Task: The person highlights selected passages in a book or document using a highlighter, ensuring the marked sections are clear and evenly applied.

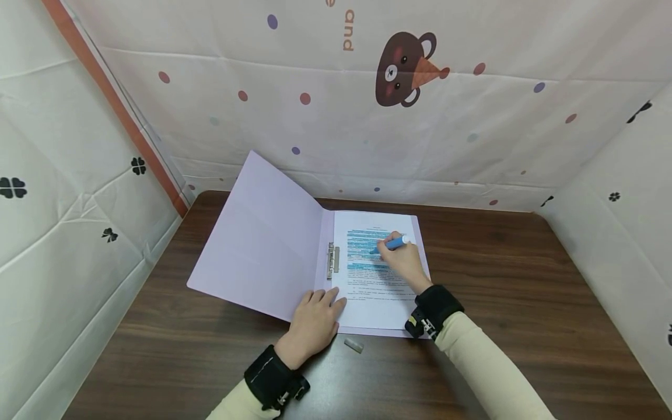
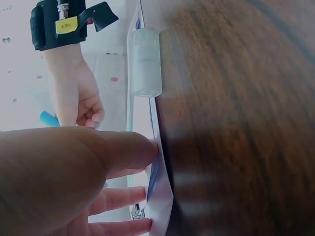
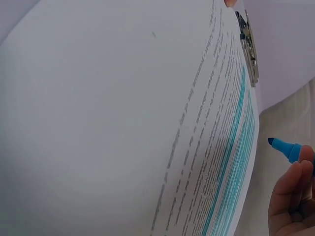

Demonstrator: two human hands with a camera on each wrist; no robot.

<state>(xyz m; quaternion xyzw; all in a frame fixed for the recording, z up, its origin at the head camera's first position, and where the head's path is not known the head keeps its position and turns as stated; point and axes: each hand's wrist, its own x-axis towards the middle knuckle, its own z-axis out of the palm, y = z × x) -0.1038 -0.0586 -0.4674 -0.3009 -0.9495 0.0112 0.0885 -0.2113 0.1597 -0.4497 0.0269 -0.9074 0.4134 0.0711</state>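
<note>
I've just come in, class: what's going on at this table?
A person's right hand holds an uncapped blue marker over a white printed paper sheet in an open lilac folder with a silver metal clip. Many upper lines are marked blue; the lowest ones are unmarked. The left hand rests on the folder, by the sheet's lower left corner. A small translucent cylinder lies on the dark brown wooden table, near the folder's lower edge.

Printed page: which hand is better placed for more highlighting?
Probably the right hand: it holds the blue marker over the page, while the left hand rests at its lower left.
</note>
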